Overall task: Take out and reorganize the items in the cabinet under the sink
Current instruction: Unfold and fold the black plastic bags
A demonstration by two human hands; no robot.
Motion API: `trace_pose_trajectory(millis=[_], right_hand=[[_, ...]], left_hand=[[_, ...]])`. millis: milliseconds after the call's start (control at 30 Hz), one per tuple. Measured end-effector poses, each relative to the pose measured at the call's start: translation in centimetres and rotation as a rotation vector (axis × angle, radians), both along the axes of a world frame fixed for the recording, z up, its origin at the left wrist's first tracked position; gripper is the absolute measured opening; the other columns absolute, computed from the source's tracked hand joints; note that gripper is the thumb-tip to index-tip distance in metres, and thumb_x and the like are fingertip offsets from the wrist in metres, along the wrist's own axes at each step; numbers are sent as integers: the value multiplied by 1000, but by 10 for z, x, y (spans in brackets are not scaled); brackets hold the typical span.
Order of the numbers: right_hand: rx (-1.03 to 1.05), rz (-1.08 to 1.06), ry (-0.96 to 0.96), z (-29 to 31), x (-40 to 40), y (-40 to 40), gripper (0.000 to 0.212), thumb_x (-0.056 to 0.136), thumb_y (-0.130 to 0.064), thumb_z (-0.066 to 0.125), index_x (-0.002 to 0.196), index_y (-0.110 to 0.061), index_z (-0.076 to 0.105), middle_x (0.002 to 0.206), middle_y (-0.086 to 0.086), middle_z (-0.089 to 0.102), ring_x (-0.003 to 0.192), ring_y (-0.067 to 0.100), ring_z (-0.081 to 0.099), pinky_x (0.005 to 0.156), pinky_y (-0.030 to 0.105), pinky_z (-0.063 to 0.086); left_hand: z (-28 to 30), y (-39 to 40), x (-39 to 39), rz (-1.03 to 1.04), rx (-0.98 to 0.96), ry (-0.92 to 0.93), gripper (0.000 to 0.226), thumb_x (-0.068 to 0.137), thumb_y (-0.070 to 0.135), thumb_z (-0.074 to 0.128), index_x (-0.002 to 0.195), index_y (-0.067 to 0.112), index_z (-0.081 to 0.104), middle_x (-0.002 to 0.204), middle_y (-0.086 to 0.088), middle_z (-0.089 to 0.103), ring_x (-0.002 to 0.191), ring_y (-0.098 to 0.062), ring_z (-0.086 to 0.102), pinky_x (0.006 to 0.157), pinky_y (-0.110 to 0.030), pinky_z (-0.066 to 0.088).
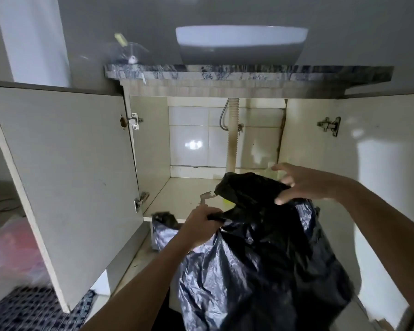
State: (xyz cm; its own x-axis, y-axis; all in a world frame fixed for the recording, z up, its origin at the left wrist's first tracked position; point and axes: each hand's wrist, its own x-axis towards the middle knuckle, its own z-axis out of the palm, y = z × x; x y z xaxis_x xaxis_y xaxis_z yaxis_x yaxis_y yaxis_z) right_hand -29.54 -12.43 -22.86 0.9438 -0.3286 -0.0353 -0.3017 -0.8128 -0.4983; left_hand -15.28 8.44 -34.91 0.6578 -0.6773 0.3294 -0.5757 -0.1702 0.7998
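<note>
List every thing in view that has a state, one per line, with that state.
left cabinet door: swung open
right cabinet door: swung open
cabinet: open, floor mostly bare
black plastic bag: bulging, held up in front of the cabinet, mouth partly open
left hand: grips the bag's edge
right hand: fingers spread, thumb against the bag's top
drain hose: hanging upright
sink basin: sitting on the counter

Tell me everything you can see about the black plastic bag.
The black plastic bag is thin, glossy and crumpled, large and slack, hanging in front of the open cabinet. The left hand grips a bunched edge of it; the right hand touches its raised top edge, thumb against the plastic, fingers spread. Its contents are hidden.
</note>
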Motion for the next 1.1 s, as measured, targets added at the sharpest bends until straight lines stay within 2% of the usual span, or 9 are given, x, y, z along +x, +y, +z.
trace_pose_trajectory(millis=[167,267,367,533,667,800,900,1000,1100], right_hand=[[5,6,-122,-31,24,17,52,79,-32,73,125,-24,51,112,-1,57,101,21,59,88,33,48],[215,-71,-420,-35,24,3,6,84,-15,67,87,-17,63,75,1,66,75,20,64,62,24,43],[357,-131,-555,-34,9,-17,5,83,-9,68,85,-7,64,52,-3,59,51,11,56,53,18,38],[272,-223,-567,-42,2,-37,27,86,-17,66,91,8,59,69,14,50,65,22,49,65,31,32],[46,-315,-586,-37,-3,-42,21,90,-20,62,76,-6,57,63,7,53,62,24,52,59,30,34],[-453,-511,-509,-22,-3,-33,39,89,-19,61,121,-4,46,115,20,55,104,36,55,88,42,44],[-501,-204,-682,5,-2,6,81,78,-24,73,143,-13,26,146,10,34,134,27,36,111,45,29],[-250,197,-257,-10,9,56,104,71,-33,79,149,-31,9,156,-3,21,138,20,31,112,40,27],[-347,140,128,-62,24,51,91,68,-43,78,143,-31,28,127,2,57,105,19,59,90,32,51]], left_hand=[[16,-11,-17,-94,37,-66,12,82,2,62,80,8,72,46,12,55,42,4,44,51,-18,35],[18,-7,-14,-97,166,-274,19,81,5,61,95,10,72,80,-3,69,67,-7,59,63,-22,45],[7,3,2,20,329,-387,34,82,17,65,115,17,62,104,-8,68,91,-23,62,77,-29,48],[-15,19,17,140,582,-406,25,89,24,61,111,13,64,105,-10,67,94,-27,63,75,-31,47],[-13,29,28,167,624,-339,22,94,18,51,106,12,69,95,-11,72,81,-26,68,69,-35,53],[13,29,26,157,501,-435,21,94,16,51,106,14,68,83,-3,66,61,-14,57,55,-23,43],[31,26,16,123,348,-446,20,92,15,51,101,12,69,68,4,56,52,-8,50,48,-19,35],[43,24,9,101,262,-444,18,90,14,53,95,12,71,62,8,55,51,-7,48,50,-21,34],[47,32,9,120,204,-416,17,84,18,56,87,14,73,62,3,61,55,-16,55,54,-28,41]])
